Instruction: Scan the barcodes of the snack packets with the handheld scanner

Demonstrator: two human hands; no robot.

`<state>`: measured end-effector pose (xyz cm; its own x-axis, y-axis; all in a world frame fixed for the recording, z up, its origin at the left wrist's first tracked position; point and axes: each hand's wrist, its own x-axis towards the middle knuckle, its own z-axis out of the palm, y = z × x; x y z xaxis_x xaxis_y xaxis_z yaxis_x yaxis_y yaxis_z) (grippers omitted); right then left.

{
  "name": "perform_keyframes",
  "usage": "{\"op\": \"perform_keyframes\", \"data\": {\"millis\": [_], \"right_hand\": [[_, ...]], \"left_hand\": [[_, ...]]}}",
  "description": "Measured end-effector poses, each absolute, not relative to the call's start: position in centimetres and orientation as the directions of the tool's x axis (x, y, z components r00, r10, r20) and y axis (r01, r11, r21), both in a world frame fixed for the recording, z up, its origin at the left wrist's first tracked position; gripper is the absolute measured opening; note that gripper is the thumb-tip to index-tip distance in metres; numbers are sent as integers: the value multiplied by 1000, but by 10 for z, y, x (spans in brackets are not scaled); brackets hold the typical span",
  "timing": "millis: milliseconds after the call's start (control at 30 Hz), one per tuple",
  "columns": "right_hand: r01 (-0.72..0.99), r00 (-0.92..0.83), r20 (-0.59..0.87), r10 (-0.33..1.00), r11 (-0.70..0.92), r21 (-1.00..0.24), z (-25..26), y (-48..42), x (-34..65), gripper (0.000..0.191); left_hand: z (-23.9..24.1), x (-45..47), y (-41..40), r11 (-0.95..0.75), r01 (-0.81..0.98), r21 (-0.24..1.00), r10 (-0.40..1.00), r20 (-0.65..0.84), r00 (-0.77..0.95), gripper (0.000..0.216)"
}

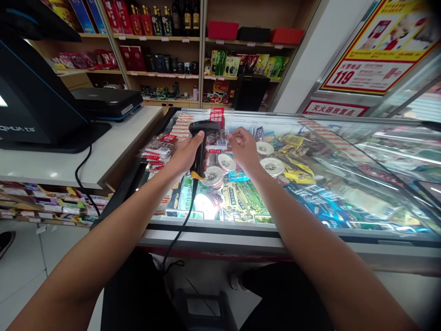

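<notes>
My left hand (187, 154) is wrapped around the handle of a black barcode scanner (199, 158) with a yellow-orange base. Its cable runs down over the front edge of the chest freezer (213, 236). The scanner's head lies over a clear snack packet (217, 115) with a red label and a white barcode patch. At the packet's right edge, my right hand (245, 149) is closed in a pinch on it. More packets of the same look, a pile of snack packets (161, 146), lie on the glass left of my left hand.
Under the glass lie round tubs (272, 166) and bagged frozen goods (317, 200). On the left, a counter (134, 133) carries a black checkout terminal (37, 92) and a flat scale (106, 101). Shelves (161, 73) with bottles and boxes stand behind. A stool (203, 305) is below me.
</notes>
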<state>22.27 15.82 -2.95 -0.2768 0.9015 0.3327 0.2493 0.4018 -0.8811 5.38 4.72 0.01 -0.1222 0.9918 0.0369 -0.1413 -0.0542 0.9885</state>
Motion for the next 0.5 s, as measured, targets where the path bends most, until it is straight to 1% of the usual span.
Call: {"op": "perform_keyframes", "data": {"millis": [67, 200, 333, 500], "right_hand": [[245, -247, 351, 903, 409, -879, -29, 163, 227, 20], [130, -228, 391, 892, 426, -895, -31, 170, 231, 24], [62, -186, 401, 897, 418, -906, -34, 177, 232, 30], [35, -188, 404, 895, 417, -908, -35, 179, 232, 29]], "left_hand": [[-2, 57, 46, -30, -104, 994, 998, 25, -51, 54], [-6, 62, 45, -20, -50, 999, 998, 23, 55, 59], [-6, 63, 43, 14, -31, 999, 997, -11, 77, 58], [-8, 62, 43, -7, -20, 1000, 995, 9, 97, 60]]}}
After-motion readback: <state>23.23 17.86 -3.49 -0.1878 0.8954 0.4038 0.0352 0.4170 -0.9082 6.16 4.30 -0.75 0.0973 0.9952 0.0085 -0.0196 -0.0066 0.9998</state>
